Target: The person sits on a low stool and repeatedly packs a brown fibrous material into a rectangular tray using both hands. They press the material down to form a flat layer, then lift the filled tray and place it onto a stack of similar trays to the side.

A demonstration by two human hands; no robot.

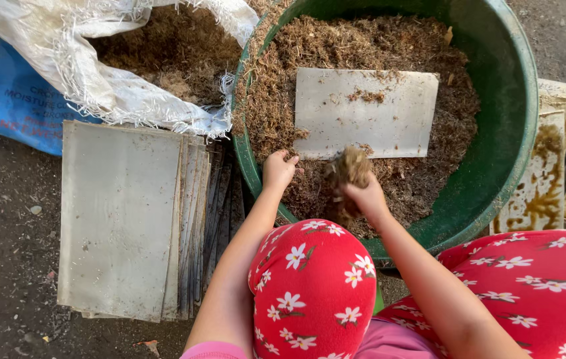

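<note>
At nine o'clock we see a stack of grey sheets [120,219]; at eleven, a white sack [97,80] over a blue bag [20,106]; at three, stained boards [549,179].

Both bare arms reach forward and down from the body, passing on either side of a raised knee. The left arm runs almost straight, elbow low, wrist bent slightly so the left hand [278,169] hangs with its fingers curled into a loose fist, knuckles up. The right arm comes in at a slant from the lower right — forearm angled inward, wrist cocked. The right hand [365,197] is closed, fingers wrapped tight and lifted a little higher than the left. The two hands sit near each other, not touching.
</note>
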